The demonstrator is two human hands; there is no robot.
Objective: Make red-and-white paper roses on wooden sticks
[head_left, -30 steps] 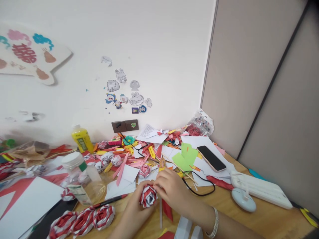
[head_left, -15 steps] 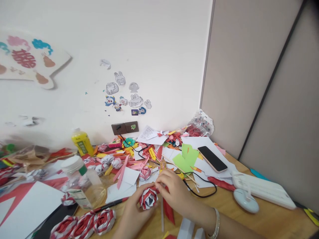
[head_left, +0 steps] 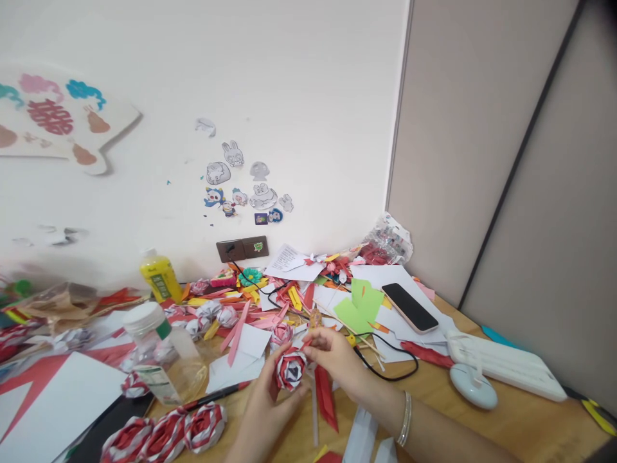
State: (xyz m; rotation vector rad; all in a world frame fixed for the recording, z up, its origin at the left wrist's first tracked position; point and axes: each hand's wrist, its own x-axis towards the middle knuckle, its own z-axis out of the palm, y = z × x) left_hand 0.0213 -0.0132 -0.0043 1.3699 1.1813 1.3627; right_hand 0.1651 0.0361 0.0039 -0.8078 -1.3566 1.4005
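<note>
A rolled red-and-white paper rose (head_left: 290, 370) faces me above the table's front part. My left hand (head_left: 270, 393) grips it from the left and below, fingers behind it and thumb under it. My right hand (head_left: 332, 355) is closed in a pinch at the rose's upper right edge, on what looks like its red paper strip; the fingertips partly hide it. Under the right wrist lie a folded red paper strip (head_left: 326, 400) and white folded strips (head_left: 360, 437). A thin pale stick (head_left: 315, 415) lies beside the red strip.
Finished red-and-white roses (head_left: 205, 427) lie at the front left, near a clear plastic jar (head_left: 180, 373) and a pen (head_left: 216, 393). Paper scraps crowd the back, with a yellow bottle (head_left: 160, 278). A phone (head_left: 409, 307), a black cable (head_left: 400, 379) and a pale mouse (head_left: 473, 386) are right.
The rose has risen slightly and turned in my left hand, showing its spiral more to me. My right hand has shifted a little, still pinching at its edge.
</note>
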